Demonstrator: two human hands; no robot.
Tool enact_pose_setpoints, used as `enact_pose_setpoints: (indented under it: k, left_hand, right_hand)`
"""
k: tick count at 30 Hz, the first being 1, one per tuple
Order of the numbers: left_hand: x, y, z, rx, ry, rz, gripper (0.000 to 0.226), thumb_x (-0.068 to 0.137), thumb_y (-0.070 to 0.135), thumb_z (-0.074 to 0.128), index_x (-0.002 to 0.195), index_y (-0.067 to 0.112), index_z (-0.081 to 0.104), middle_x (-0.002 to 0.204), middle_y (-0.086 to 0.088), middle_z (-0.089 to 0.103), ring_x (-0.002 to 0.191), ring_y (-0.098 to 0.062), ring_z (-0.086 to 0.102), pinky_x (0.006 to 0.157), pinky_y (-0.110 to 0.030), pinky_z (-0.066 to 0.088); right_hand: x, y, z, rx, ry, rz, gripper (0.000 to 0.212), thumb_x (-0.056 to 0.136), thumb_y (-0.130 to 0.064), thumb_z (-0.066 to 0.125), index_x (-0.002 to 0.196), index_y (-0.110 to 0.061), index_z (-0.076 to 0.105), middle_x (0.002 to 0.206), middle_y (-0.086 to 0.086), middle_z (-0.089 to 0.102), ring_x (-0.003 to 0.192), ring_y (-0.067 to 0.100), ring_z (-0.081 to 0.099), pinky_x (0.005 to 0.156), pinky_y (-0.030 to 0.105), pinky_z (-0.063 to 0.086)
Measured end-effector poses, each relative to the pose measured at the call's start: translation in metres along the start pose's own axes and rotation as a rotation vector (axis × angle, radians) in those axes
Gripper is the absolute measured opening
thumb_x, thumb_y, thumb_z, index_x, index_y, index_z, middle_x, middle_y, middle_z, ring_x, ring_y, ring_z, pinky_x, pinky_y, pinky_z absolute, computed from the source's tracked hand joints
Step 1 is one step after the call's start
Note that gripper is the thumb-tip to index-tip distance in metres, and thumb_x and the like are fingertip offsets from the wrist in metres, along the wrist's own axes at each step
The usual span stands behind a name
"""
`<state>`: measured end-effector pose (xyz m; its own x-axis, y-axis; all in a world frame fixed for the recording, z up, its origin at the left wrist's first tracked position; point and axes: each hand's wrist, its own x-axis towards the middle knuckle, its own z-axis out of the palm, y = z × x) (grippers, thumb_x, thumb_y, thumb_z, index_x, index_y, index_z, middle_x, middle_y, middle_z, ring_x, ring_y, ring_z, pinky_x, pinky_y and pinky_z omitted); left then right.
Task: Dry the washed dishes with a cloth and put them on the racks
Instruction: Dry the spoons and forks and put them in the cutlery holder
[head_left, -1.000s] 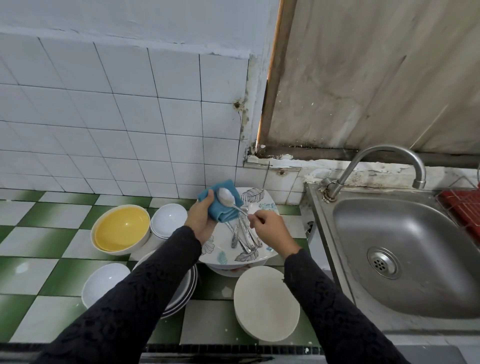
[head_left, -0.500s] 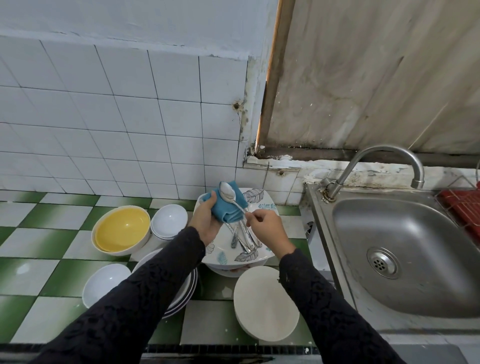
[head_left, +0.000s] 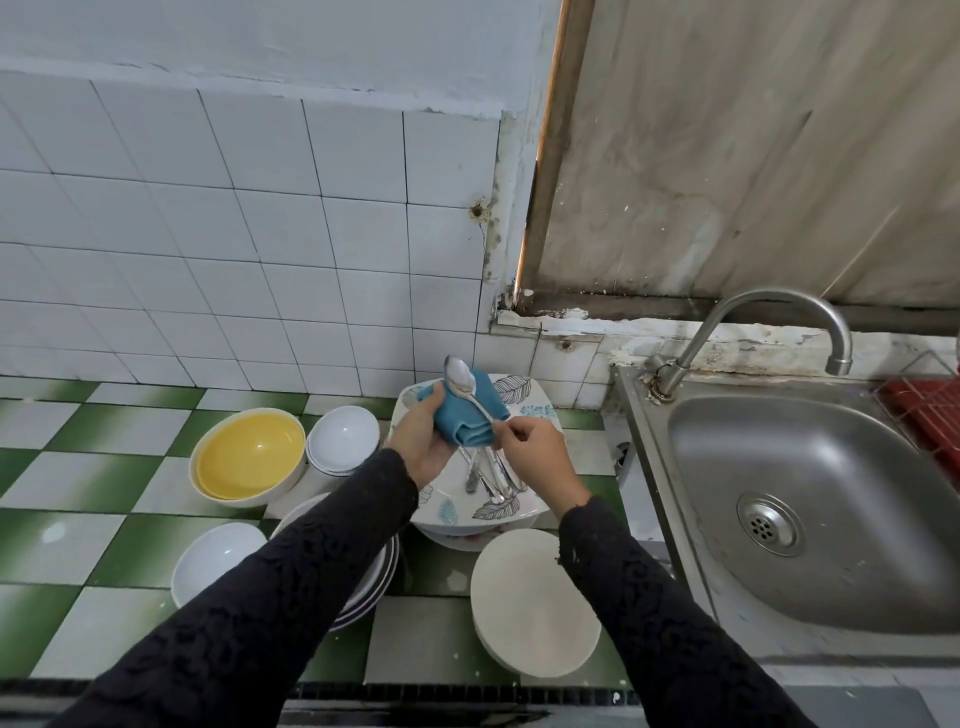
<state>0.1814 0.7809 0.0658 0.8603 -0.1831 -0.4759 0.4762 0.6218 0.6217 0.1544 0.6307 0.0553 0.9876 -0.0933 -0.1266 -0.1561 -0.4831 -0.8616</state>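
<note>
My left hand (head_left: 422, 439) grips a folded blue cloth (head_left: 467, 410) above a leaf-patterned square plate (head_left: 524, 400). A steel spoon (head_left: 461, 381) lies bowl-up against the cloth; my right hand (head_left: 535, 457) pinches its handle near the lower end. Several more pieces of cutlery (head_left: 491, 475) lie on the leaf plate under my hands. Around it on the green-and-white tiled counter stand a yellow bowl (head_left: 249, 454), stacked white bowls (head_left: 343, 434), a single white bowl (head_left: 213, 558), a stack of plates (head_left: 376, 582) under my left sleeve, and a stack of cream plates (head_left: 530, 608).
A steel sink (head_left: 810, 499) with a curved tap (head_left: 753, 332) is at the right. A red wire rack (head_left: 924, 410) shows at the far right edge. A white tiled wall runs behind the counter, whose front edge is below my arms.
The spoon's bowl has slid further up and out of the cloth as my right hand moved slightly. The dishes on the counter have not moved.
</note>
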Motion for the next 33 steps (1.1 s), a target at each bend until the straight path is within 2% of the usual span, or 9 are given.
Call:
enact_pose_setpoints:
  k: [4, 10, 12, 14, 17, 19, 22, 29, 33]
  left_hand:
    - [0.0, 0.016, 0.0, -0.027, 0.011, 0.067, 0.037, 0.104, 0.025, 0.044, 0.132, 0.003, 0.049, 0.113, -0.015, 0.065, 0.097, -0.028, 0.066, 0.067, -0.04, 0.06]
    - [0.005, 0.024, -0.01, -0.051, 0.037, 0.138, 0.029, 0.105, 0.026, 0.044, 0.124, 0.007, 0.053, 0.128, -0.018, 0.06, 0.116, -0.037, 0.06, 0.1, -0.055, 0.048]
    - [0.001, 0.022, -0.007, -0.065, 0.037, 0.126, 0.032, 0.105, 0.026, 0.044, 0.128, 0.005, 0.051, 0.124, -0.018, 0.062, 0.112, -0.036, 0.062, 0.087, -0.051, 0.056]
    - [-0.004, 0.019, -0.002, -0.066, 0.036, 0.103, 0.028, 0.105, 0.025, 0.044, 0.121, 0.005, 0.053, 0.113, -0.016, 0.064, 0.099, -0.031, 0.065, 0.069, -0.043, 0.062]
    - [-0.007, 0.016, 0.002, -0.096, 0.018, 0.082, 0.034, 0.104, 0.026, 0.045, 0.127, 0.002, 0.051, 0.119, -0.02, 0.063, 0.102, -0.033, 0.064, 0.076, -0.043, 0.059]
    - [-0.006, 0.018, 0.003, -0.127, 0.007, 0.057, 0.04, 0.104, 0.027, 0.045, 0.132, -0.002, 0.049, 0.124, -0.024, 0.061, 0.106, -0.035, 0.063, 0.086, -0.045, 0.055]
    - [-0.006, 0.023, 0.002, -0.139, 0.013, 0.037, 0.039, 0.104, 0.027, 0.044, 0.128, -0.003, 0.05, 0.116, -0.024, 0.063, 0.1, -0.036, 0.064, 0.079, -0.046, 0.053]
    - [-0.007, 0.029, -0.001, -0.236, 0.007, 0.047, 0.039, 0.106, 0.027, 0.04, 0.13, -0.002, 0.05, 0.112, -0.021, 0.064, 0.099, -0.033, 0.063, 0.078, -0.044, 0.054]
    - [-0.01, 0.021, 0.003, -0.116, -0.055, 0.025, 0.039, 0.106, 0.03, 0.04, 0.127, 0.0, 0.054, 0.112, -0.02, 0.067, 0.096, -0.031, 0.067, 0.074, -0.04, 0.059]
  right_hand:
    - [-0.002, 0.005, -0.008, -0.04, -0.019, 0.021, 0.035, 0.103, -0.026, 0.057, 0.082, -0.001, 0.071, 0.052, -0.007, 0.044, 0.035, 0.0, 0.038, 0.04, 0.01, 0.028]
    - [0.006, 0.018, -0.017, -0.063, 0.104, -0.023, 0.031, 0.102, -0.024, 0.057, 0.082, -0.002, 0.066, 0.063, -0.001, 0.051, 0.055, 0.01, 0.041, 0.054, 0.025, 0.034]
    - [0.007, 0.014, -0.015, 0.016, 0.17, -0.085, 0.023, 0.105, -0.021, 0.053, 0.093, -0.008, 0.068, 0.071, -0.004, 0.056, 0.059, 0.008, 0.043, 0.056, 0.022, 0.035]
    - [0.007, 0.006, -0.008, 0.061, 0.176, -0.168, 0.024, 0.106, -0.019, 0.049, 0.12, -0.016, 0.069, 0.084, -0.01, 0.06, 0.066, 0.002, 0.045, 0.061, 0.016, 0.038]
    - [0.008, 0.011, 0.005, -0.013, 0.177, -0.289, 0.042, 0.105, -0.01, 0.049, 0.143, -0.026, 0.053, 0.084, 0.003, 0.052, 0.071, 0.008, 0.042, 0.068, 0.014, 0.037]
    - [0.007, 0.021, 0.013, -0.119, 0.179, -0.371, 0.048, 0.103, -0.005, 0.05, 0.144, -0.031, 0.045, 0.077, 0.0, 0.04, 0.068, 0.009, 0.038, 0.066, 0.014, 0.036]
    - [0.004, 0.032, 0.016, -0.132, 0.184, -0.416, 0.052, 0.102, -0.001, 0.051, 0.144, -0.03, 0.045, 0.072, -0.007, 0.035, 0.066, 0.008, 0.036, 0.064, 0.015, 0.035]
    - [0.002, 0.034, 0.007, -0.083, 0.197, -0.438, 0.051, 0.101, 0.002, 0.053, 0.141, -0.028, 0.049, 0.071, -0.005, 0.038, 0.068, 0.002, 0.042, 0.065, 0.01, 0.035]
    - [0.005, 0.027, 0.012, -0.046, 0.199, -0.417, 0.049, 0.101, 0.001, 0.053, 0.138, -0.031, 0.05, 0.073, 0.003, 0.045, 0.067, 0.005, 0.04, 0.065, 0.012, 0.036]
